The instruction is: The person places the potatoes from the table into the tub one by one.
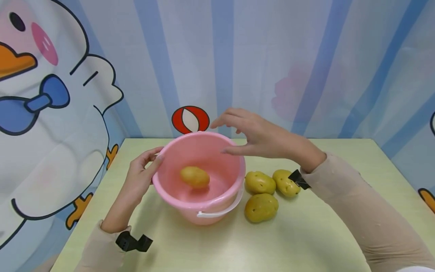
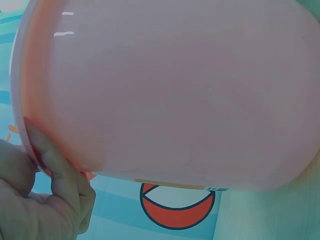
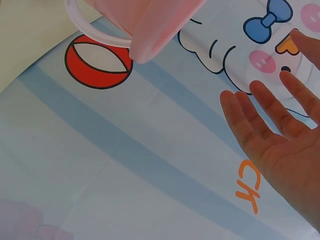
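A pink bucket (image 1: 200, 141) stands tilted toward me on the table, its white handle (image 1: 221, 214) hanging down at the front right. One yellow potato (image 1: 195, 177) is inside it. My left hand (image 1: 140, 174) grips the bucket's left rim between thumb and fingers; the left wrist view shows the bucket wall (image 2: 185, 95) close up with the left hand (image 2: 47, 192) pinching the rim. Above the bucket's right back rim, my right hand (image 1: 259, 135) holds nothing, fingers spread. In the right wrist view the right hand (image 3: 280, 145) has its palm showing, apart from the bucket (image 3: 160, 25).
To the right of the bucket, several potatoes lie close together: one beside it (image 1: 260, 183), one behind my wrist strap (image 1: 286, 183) and one in front (image 1: 261, 208). A printed curtain (image 1: 251, 56) hangs behind the pale table (image 1: 306, 234).
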{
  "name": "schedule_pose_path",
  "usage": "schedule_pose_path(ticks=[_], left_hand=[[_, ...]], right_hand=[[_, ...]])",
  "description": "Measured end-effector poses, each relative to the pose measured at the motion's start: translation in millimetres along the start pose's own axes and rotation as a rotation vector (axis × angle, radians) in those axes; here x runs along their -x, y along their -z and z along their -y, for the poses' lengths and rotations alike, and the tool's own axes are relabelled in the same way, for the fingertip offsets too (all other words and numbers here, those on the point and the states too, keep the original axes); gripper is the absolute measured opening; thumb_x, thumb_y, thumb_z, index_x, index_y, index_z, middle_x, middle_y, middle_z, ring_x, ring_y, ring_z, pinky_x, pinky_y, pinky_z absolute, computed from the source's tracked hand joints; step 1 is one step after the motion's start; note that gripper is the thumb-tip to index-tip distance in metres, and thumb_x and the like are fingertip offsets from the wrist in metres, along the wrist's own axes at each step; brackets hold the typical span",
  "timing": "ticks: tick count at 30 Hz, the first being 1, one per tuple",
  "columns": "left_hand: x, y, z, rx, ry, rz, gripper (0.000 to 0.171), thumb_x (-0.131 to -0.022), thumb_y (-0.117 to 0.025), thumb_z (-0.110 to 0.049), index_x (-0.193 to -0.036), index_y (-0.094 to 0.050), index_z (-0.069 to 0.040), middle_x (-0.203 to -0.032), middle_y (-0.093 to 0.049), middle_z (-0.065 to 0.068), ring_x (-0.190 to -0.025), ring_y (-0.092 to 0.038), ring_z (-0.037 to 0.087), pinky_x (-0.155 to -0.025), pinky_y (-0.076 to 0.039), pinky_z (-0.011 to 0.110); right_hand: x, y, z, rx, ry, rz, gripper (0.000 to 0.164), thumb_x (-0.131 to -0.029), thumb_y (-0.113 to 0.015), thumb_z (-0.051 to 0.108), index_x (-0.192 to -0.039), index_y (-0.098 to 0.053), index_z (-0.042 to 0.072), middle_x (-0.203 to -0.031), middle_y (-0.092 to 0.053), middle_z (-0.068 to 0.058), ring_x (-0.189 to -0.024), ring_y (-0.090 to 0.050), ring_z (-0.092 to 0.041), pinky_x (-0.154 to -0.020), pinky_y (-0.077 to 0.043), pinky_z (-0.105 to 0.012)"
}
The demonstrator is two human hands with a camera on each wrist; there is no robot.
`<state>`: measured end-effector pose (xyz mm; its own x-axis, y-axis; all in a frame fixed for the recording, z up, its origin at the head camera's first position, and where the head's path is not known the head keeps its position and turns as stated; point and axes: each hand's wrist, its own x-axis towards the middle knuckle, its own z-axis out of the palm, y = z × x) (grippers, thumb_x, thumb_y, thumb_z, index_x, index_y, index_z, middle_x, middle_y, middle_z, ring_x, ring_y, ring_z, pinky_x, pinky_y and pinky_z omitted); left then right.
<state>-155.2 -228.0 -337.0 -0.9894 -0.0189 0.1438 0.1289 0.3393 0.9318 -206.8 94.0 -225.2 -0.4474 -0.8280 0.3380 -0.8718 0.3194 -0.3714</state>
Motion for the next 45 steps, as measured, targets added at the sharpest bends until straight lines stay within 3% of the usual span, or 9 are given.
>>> schedule_pose_path(ticks=[24,45], left_hand=[[0.3,0.2,1.2,0.002,-0.007,0.003,0.046,-0.104,-0.055,-0.025,-0.142,-0.05,0.001,-0.111,-0.05,0.02,-0.067,-0.063,0.009,-0.061,-0.058,0.024],[-0.9,-0.3,2.1,0.007,-0.004,0.003,0.045,-0.104,-0.055,-0.024,-0.141,-0.051,0.001,-0.109,-0.05,0.019,-0.069,-0.063,0.011,-0.06,-0.058,0.024]], right_hand=[[15,2,-10,0.001,-0.032,-0.017,0.04,-0.093,-0.073,0.024,-0.128,-0.061,0.01,-0.123,-0.059,0.001,-0.108,-0.054,-0.015,-0.081,-0.053,-0.033],[40,7,-24,0.033,-0.134,-0.016,0.039,-0.094,-0.071,0.023,-0.129,-0.06,0.01,-0.125,-0.059,-0.001,-0.107,-0.054,-0.017,-0.082,-0.053,-0.035]])
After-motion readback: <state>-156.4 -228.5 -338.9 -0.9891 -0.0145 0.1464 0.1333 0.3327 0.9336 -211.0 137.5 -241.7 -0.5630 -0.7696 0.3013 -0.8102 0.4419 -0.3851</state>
